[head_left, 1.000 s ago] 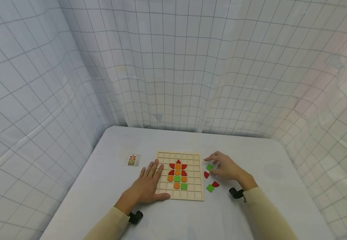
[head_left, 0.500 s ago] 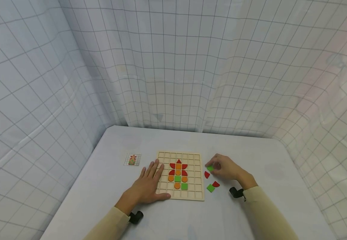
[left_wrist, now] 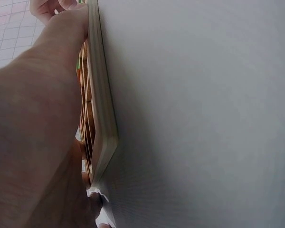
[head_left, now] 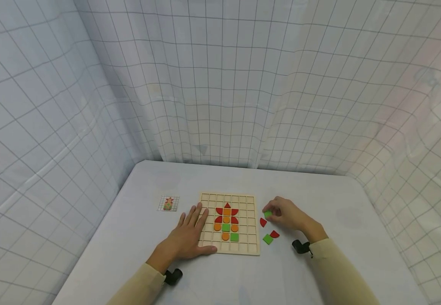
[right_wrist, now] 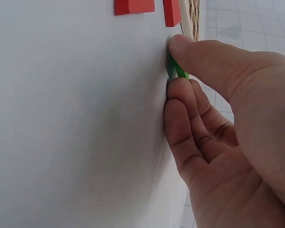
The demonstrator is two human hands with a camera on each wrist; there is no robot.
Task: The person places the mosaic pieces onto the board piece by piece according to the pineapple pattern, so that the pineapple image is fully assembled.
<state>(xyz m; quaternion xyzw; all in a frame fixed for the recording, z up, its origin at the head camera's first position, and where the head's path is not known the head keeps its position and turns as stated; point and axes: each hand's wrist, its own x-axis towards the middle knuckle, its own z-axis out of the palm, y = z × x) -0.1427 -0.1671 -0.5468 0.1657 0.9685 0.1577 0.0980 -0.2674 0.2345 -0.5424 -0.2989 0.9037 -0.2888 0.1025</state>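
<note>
My left hand (head_left: 185,237) lies with fingers spread on the left edge of a wooden grid board (head_left: 249,224), thumb along its front edge. Red, orange and green tiles sit in the board's cells, among them a green square (head_left: 234,237) and an orange disc (head_left: 225,236). Right of the board, my right hand (head_left: 287,213) pinches a green square tile (right_wrist: 181,71) between thumb and fingers, close to the tabletop. Near that hand lie a red quarter-round tile (head_left: 263,222), a second red tile (head_left: 274,234) and another green square (head_left: 268,239).
A small card (head_left: 168,203) printed with a gridded coloured figure lies left of the board. White cloth covers the table (head_left: 220,279). Checked white curtains (head_left: 220,106) enclose the table at the back and both sides.
My right hand's fingers have closed on the green square tile, which lay loose beneath them, and the hand has shifted slightly right with it. The left hand stays in place.
</note>
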